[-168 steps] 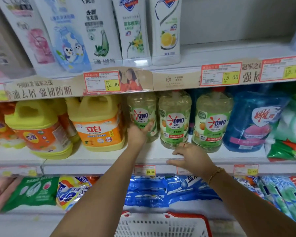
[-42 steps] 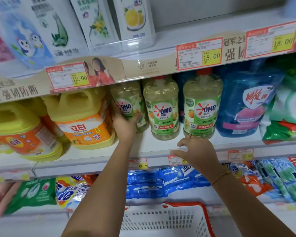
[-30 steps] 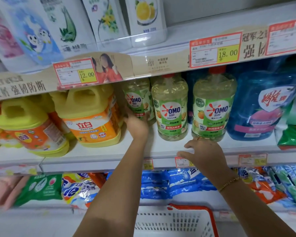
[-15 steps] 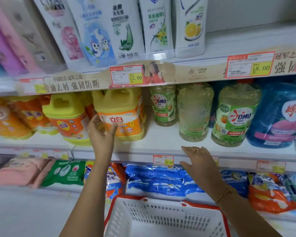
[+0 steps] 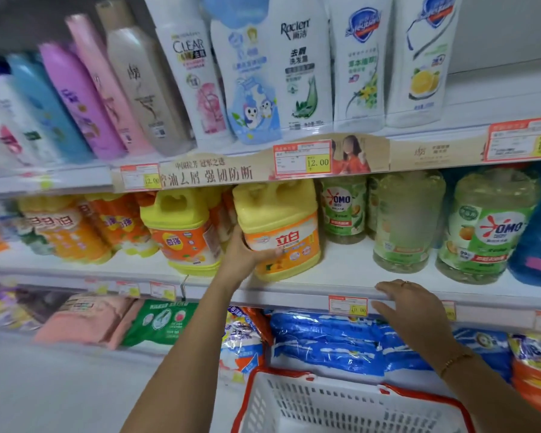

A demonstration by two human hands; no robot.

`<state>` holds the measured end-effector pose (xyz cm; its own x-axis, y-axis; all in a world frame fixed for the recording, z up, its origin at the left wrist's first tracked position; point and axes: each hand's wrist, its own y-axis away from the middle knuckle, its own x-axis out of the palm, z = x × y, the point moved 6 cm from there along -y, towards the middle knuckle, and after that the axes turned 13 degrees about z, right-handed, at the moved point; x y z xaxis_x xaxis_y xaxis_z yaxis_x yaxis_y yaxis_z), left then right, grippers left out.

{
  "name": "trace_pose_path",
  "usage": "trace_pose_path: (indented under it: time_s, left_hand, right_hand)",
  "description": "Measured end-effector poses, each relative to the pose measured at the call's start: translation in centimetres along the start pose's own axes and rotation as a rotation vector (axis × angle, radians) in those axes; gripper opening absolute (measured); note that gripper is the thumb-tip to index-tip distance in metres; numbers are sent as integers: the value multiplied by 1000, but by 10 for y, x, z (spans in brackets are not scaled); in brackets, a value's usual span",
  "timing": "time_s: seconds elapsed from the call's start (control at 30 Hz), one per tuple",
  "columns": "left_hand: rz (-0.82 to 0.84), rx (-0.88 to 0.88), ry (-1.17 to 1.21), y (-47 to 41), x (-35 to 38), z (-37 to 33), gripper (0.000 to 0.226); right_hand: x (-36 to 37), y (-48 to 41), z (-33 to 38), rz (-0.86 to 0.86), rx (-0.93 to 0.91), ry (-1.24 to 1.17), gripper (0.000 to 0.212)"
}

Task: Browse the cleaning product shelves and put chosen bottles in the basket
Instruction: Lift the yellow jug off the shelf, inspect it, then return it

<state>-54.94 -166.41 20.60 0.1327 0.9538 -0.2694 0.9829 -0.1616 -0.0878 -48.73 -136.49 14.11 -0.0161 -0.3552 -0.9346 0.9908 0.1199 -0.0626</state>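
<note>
Supermarket shelving fills my view, and the middle white shelf board [image 5: 341,270] carries what I am after: a squat yellow plastic jug with an orange label [image 5: 278,226]. It stands roughly upright with its moulded handle on top, so its long axis runs up and down. My left hand [image 5: 244,260] is on the jug's lower left side, thumb laid across the front of the label and fingers wrapped round behind, a real grasp and not just a touch. Whether the base has left the board I cannot tell. My right hand [image 5: 410,304] lies well to the right of the jug and lower, fingers straight and loose over the shelf's front lip, holding nothing. The left is therefore the hand that counts, with the jug directly ahead of it and slightly above the wrist. Just left of the jug stands a second yellow jug with a rounder orange label [image 5: 181,232], close enough to brush. To the jug's right are clear green-labelled bottles of pale liquid [image 5: 406,220]. The white plastic lattice basket with a red rim [image 5: 297,374] waits below the jug and a little to its right, nearer to me. I judge the move ahead is a pull toward me off the lip, then down. Held one-handed by its side, a full jug may swing or slip, so the free right hand could support its base.
</note>
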Motion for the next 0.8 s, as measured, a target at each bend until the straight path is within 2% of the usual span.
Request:
trace_pose_path:
  time_s: [0.13,0.33,0.63,0.8]
  left_hand:
    - [-31,73,-162,20,16,-14,88]
    - [-19,154,-328,44,38,-39,86]
    - [40,211,-256,114,51,-122,90]
    - [24,227,-74,183,53,-174,72]
  right_hand:
    - [-7,3,5,146,13,-134,52]
    - [-44,21,36,97,-66,-415,76]
    - [-92,83,61,88,-64,-815,104]
    - [-99,137,88,220,-212,-1168,97]
